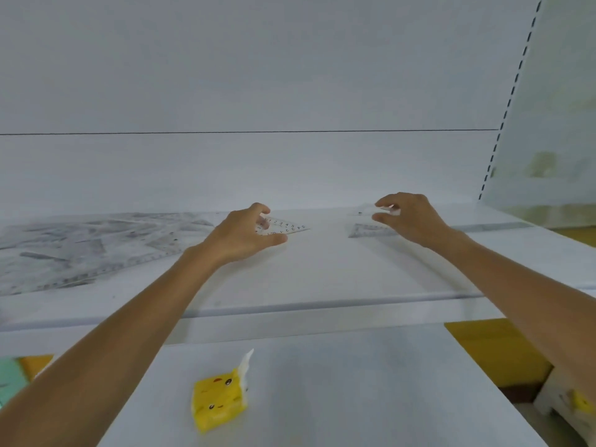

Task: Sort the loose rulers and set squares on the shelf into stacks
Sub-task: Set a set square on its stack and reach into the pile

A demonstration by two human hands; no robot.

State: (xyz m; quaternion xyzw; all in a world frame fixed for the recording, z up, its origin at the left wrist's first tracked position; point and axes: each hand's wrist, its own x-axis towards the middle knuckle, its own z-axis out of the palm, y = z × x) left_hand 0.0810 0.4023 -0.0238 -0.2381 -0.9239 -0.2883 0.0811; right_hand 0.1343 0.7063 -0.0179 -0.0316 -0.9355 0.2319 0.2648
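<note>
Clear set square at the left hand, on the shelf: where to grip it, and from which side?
Probably across its width at the wide end, from the front and above. The set square lies flat, or nearly, and thin on the shelf, tapering to a point on the right, so only its edges offer hold.

Count, upper white shelf (322, 269):
- Loose heap of clear plastic rulers and set squares (96, 243), far left: overlapping and blurred, number cannot be told.
- Separate clear pieces: 4.
  - numbered triangular set square (285, 228): 1
  - flat clear set square (371, 231): 1
  - small clear piece (385, 208), shape unclear: 1
  - long clear ruler (493, 226): at least 1

Lower white shelf (354, 382):
- yellow soft packet with a cartoon face (219, 401): 1
- green item (9, 379), cut off by the left frame edge: 1

Shelves: 2.
Hands: 2, left hand (245, 233) and right hand (409, 217).
</note>
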